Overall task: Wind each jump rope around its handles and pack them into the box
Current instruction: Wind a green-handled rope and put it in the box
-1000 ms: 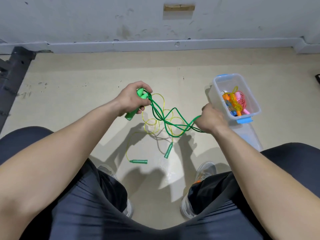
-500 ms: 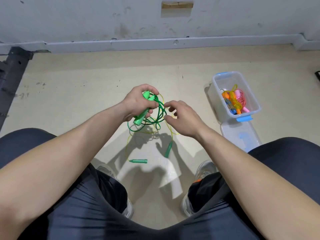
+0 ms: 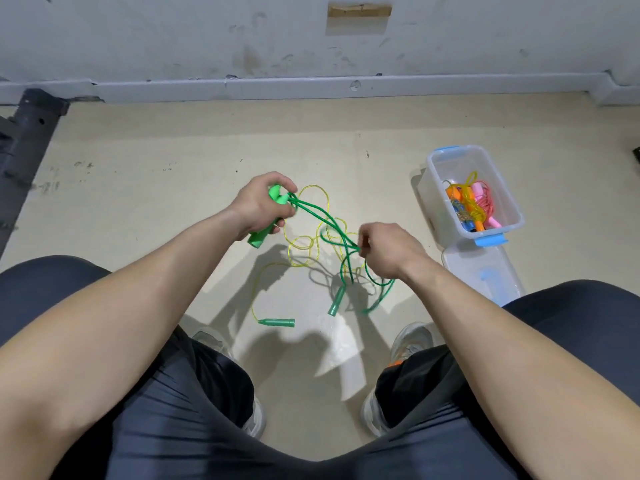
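My left hand [image 3: 258, 206] grips the two bright green handles [image 3: 265, 230] of a jump rope held together above the floor. Its dark green cord [image 3: 322, 218] runs right and down to my right hand [image 3: 389, 249], which pinches the cord strands; loops hang below that hand. A second rope with a thin yellow cord [image 3: 301, 249] lies loose on the floor, its two teal-green handles [image 3: 277, 322] [image 3: 336, 301] lying apart near my feet. The clear box [image 3: 438, 202] with blue clips stands at right and holds wound orange, yellow and pink ropes [image 3: 471, 206].
The box's clear lid [image 3: 481, 275] lies on the floor just in front of the box, beside my right knee. A dark metal frame [image 3: 27, 140] stands at the far left. A grey wall with a skirting runs along the back. My shoes rest below the ropes.
My right hand has moved right and down, away from the handles, pulling green cord out with it. My left hand still holds the handles at about the same place.
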The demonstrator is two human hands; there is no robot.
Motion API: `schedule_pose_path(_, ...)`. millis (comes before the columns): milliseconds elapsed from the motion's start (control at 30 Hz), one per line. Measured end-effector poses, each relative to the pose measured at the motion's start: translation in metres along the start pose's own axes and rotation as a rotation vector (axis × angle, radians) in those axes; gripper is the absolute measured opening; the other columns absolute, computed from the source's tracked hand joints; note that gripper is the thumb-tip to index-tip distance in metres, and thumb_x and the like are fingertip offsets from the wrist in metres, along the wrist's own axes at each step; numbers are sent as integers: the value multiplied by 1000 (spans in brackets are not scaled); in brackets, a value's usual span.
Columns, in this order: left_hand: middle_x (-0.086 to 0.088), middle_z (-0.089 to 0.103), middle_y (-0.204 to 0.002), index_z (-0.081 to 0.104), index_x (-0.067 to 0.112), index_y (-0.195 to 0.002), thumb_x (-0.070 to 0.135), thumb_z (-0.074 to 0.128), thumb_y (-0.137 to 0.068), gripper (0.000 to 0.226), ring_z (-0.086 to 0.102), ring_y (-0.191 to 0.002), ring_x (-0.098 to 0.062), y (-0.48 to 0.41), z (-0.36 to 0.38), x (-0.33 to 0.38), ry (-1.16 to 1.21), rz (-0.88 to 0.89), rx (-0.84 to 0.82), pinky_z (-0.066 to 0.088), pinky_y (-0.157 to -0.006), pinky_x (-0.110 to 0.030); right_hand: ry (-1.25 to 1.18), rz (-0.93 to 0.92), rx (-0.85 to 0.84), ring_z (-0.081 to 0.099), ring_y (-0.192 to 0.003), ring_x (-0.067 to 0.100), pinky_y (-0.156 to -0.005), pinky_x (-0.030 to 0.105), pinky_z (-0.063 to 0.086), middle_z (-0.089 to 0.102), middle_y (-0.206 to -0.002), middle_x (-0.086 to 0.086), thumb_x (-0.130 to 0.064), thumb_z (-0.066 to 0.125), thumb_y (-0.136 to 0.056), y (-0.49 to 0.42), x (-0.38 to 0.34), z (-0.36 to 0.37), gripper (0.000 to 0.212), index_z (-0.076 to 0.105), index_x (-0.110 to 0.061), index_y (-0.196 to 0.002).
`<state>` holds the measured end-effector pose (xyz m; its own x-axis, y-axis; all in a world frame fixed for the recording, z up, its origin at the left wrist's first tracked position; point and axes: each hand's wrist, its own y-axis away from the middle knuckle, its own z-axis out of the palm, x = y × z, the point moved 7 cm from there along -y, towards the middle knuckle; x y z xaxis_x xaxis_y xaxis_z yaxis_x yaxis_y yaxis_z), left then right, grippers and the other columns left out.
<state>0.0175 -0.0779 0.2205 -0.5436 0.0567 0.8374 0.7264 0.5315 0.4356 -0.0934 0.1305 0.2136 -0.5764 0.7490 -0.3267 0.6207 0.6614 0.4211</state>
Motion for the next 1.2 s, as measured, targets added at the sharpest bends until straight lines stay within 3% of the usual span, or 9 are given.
schedule_pose_path(233,-14,59,-85,64,18,-105,-5,73,-86,31,52,-50,-20,-3,-20,16,35,55,7,50,-50,-29,368,103,-311,63,-102,26,-78,31,46,68,-110,-1,-41,67,-87,12,26,17,30,67,-21,-109)
schedule_pose_path(400,-12,58,-81,63,14,-109,-5,72,-87,31,53,-52,-18,24,20,45,51,177,-175,49,-49,-29,-211,-24,133,55,-124,21,-101,35,45,58,-135,-3,-32,57,-84,10,-13,-28,55,52,-28,-139)
schedule_pose_path(467,-11,58,-80,61,12,-112,-5,70,-88,31,53,-55,-20,37,29,54,63,217,-242,49,-50,-30,-455,-172,173,51,-126,13,-105,33,40,55,-137,-7,-31,57,-77,12,-31,-42,69,46,-29,-145)
schedule_pose_path(567,-14,57,-80,58,10,-118,-5,68,-90,34,52,-57,-21,50,33,65,107,266,-312,48,-51,-32,-783,-243,-9,61,-93,4,-85,23,45,69,-99,-9,-26,60,-79,12,-47,-39,50,59,-25,-129)
schedule_pose_path(667,-13,58,-77,53,18,-133,-5,68,-91,50,52,-59,-23,60,32,69,129,286,-344,48,-53,-34,-897,-254,-57,50,-65,13,-67,29,44,51,-70,0,-18,61,-94,14,-57,-38,7,66,-18,-89)
schedule_pose_path(767,-9,60,-74,43,30,-143,-3,70,-90,68,54,-59,-23,63,31,63,140,253,-320,50,-57,-37,-891,-224,-66,38,-56,10,-61,34,35,41,-65,-1,-29,60,-97,14,-56,-36,23,64,-22,-76)
schedule_pose_path(867,-5,64,-77,52,13,-128,1,72,-90,45,56,-56,-22,59,29,55,140,196,-245,50,-55,-35,-846,-150,-32,40,-47,0,-56,23,33,46,-55,-17,-31,61,-99,14,-52,-41,23,68,-18,-82)
schedule_pose_path(933,2,65,-74,58,7,-115,2,71,-91,29,57,-56,-21,58,31,52,118,193,-222,51,-55,-33,-761,-102,46,42,-49,3,-54,24,33,50,-62,-11,-38,63,-97,15,-46,-48,30,68,-12,-83)
schedule_pose_path(1200,-11,61,-80,57,9,-98,-1,70,-90,19,59,-53,-25,54,33,46,294,166,-95,51,-52,-33,-678,-93,90,47,-60,10,-58,27,35,51,-62,-7,-41,57,-100,18,-42,-51,35,69,-20,-75)
